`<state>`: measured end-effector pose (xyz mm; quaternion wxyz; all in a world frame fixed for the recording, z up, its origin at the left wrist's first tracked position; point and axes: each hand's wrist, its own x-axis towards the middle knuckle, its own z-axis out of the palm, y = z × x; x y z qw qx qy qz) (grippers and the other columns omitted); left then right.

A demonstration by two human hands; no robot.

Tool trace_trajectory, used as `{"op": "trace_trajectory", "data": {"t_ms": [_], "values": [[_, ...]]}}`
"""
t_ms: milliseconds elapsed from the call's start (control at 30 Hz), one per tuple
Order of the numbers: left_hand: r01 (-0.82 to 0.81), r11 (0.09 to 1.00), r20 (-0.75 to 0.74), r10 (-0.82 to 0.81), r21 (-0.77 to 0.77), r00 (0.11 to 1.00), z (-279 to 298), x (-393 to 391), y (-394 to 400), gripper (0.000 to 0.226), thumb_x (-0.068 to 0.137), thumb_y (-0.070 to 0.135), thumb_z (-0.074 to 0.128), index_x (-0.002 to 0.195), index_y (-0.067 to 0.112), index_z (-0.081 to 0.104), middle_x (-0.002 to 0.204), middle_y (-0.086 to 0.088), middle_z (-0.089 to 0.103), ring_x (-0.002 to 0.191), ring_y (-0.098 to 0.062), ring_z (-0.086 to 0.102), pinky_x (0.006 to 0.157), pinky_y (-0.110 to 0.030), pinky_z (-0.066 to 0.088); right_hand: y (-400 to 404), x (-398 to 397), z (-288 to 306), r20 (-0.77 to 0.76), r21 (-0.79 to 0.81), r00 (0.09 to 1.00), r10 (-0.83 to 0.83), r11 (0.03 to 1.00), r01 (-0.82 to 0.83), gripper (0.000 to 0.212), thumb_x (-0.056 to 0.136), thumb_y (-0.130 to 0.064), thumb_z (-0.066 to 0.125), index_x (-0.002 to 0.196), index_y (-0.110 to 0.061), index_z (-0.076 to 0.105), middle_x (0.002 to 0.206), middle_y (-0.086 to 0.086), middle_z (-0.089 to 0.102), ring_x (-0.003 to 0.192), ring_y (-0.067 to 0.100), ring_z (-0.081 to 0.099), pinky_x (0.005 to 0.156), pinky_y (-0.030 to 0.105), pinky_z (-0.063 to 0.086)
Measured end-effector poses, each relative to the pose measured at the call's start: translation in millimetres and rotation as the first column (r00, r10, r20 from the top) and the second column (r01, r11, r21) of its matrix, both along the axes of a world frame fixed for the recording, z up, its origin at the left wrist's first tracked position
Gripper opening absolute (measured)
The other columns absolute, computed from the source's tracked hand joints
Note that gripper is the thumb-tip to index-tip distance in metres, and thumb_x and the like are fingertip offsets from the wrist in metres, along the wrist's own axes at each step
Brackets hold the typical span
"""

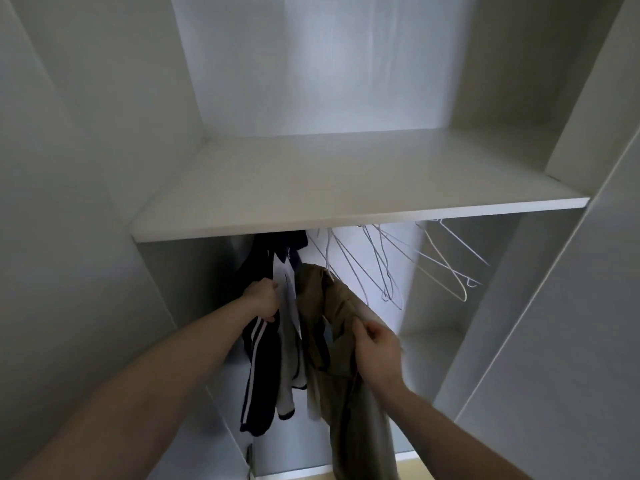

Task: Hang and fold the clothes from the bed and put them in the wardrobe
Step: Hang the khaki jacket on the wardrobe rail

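View from a head cam looking into an open white wardrobe (86, 168). A wide shelf (346, 188) crosses the middle; the rail under it is hidden by the shelf's near edge.

Below the shelf, left to right: a dark garment w/ white side stripes (258, 372), a pale grey-white garment (289, 344), then an olive-brown garment (332, 341), all hanging. Further right, several bare wire hangers (391, 268) dangle at angles, well apart from the clothes.

The left hand (263, 299) reaches in from the near left, fingers curled round the upper edge of the striped garment, right beside the pale one. The right hand (375, 344) comes from the near right and pinches a fold of the olive-brown garment between thumb and fingers. A thin white hanger arm shows at that garment's top, so it seems to be on a hanger (whether the hook sits properly on the rail, can't tell).

Likely step: spacing or straightening the hung clothes.

Risks, as a guess: tugging the olive-brown fabric down could slide it off the slim hanger or lift the hook off the rail; pushing the striped garment sideways could bunch it into the pale one, and a knock could tangle the bare hangers.
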<state>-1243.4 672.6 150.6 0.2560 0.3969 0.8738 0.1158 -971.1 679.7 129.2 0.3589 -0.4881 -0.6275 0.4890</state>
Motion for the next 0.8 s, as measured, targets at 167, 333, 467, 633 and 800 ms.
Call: {"op": "trace_trajectory", "data": {"t_ms": [167,333,467,633,800], "values": [[0.0,0.998,-0.114,-0.008,-0.067,0.993,-1,1,1,0.085,0.082,0.011,0.085,0.154,0.009,0.04,0.148,-0.015,0.053,0.127,-0.032,0.058,0.102,-0.037,0.054,12,-58,-6,0.108,0.019,0.994,-0.021,1.0,0.019,0.042,0.104,-0.035,0.051,0.065,-0.021,0.056,0.048,-0.017,0.054,0.053,-0.009,0.055,0.05,0.012,0.041],[-0.096,0.994,-0.138,0.087,-0.053,0.987,-7,-5,-1,0.073,0.084,0.013,0.083,0.148,0.01,0.048,0.14,-0.014,0.059,0.121,-0.03,0.063,0.099,-0.034,0.055,25,-102,-5,0.14,0.031,0.99,-0.031,0.999,0.026,0.038,0.102,-0.041,0.046,0.072,-0.019,0.056,0.049,-0.015,0.052,0.052,-0.01,0.053,0.051,0.015,0.026],[-0.133,0.991,-0.053,0.133,0.004,0.99,-7,-18,-8,0.065,0.087,0.008,0.078,0.146,0.009,0.05,0.136,-0.014,0.063,0.113,-0.03,0.068,0.085,-0.028,0.059,37,-130,-1,0.045,0.039,0.999,0.017,0.999,-0.018,0.038,0.104,-0.035,0.047,0.071,-0.017,0.053,0.057,-0.006,0.049,0.051,0.005,0.051,0.052,0.018,0.032],[-0.169,0.985,0.065,0.167,0.031,0.984,-8,-28,-10,0.07,0.084,0.003,0.08,0.147,0.004,0.049,0.141,-0.017,0.06,0.116,-0.032,0.066,0.091,-0.034,0.06,42,-156,-3,-0.065,0.042,0.997,0.035,0.999,-0.032,0.036,0.106,-0.026,0.046,0.075,-0.009,0.054,0.067,0.003,0.056,0.061,0.012,0.051,0.058,0.026,0.039],[-0.206,0.976,0.201,0.188,0.076,0.962,-11,-28,-4,0.055,0.094,-0.005,0.064,0.147,-0.002,0.048,0.144,-0.025,0.054,0.108,-0.043,0.068,0.086,-0.048,0.062,36,-166,-18,-0.165,0.051,0.986,-0.03,0.998,0.039,0.036,0.105,-0.026,0.047,0.077,-0.006,0.053,0.062,-0.001,0.051,0.057,0.004,0.047,0.057,0.017,0.041]]}}
